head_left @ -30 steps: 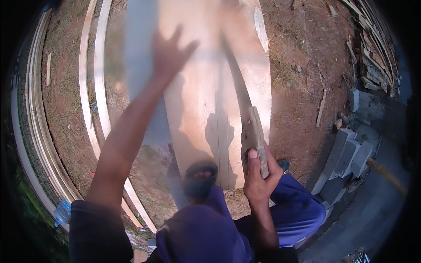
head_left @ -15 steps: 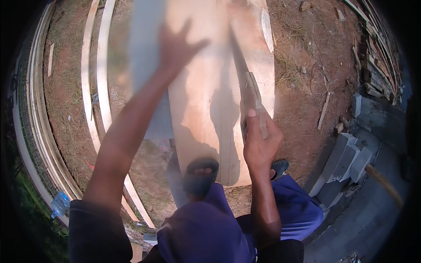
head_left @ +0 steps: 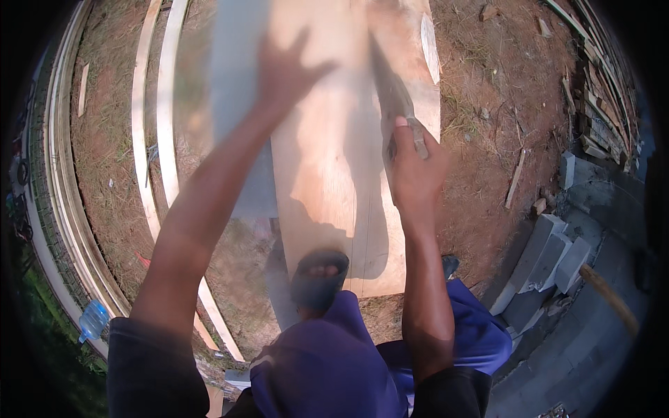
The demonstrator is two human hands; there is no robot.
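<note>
My left hand (head_left: 282,76) is spread open over the upper left of a pale wooden board (head_left: 313,174), fingers apart; it looks hazy, apparently pressed on the board. My right hand (head_left: 418,164) grips the worn handle of a handsaw, whose blade (head_left: 387,73) runs forward along the board's right part, its far end blurred. Thin lines run lengthwise on the board's near part. My sandalled foot (head_left: 318,275) rests on its near end. A grey panel (head_left: 244,181) shows along the board's left side, partly behind my left arm.
Long planks (head_left: 167,97) lie on the dirt at the left, with a blue plastic jug (head_left: 93,320) at lower left. Scrap wood (head_left: 599,104) is piled at upper right; grey blocks (head_left: 540,254) and a wooden handle (head_left: 606,292) sit on concrete at lower right.
My right hand with the saw has pushed steadily forward and slightly right, up along the board. My left hand has shifted slightly right, still spread.
</note>
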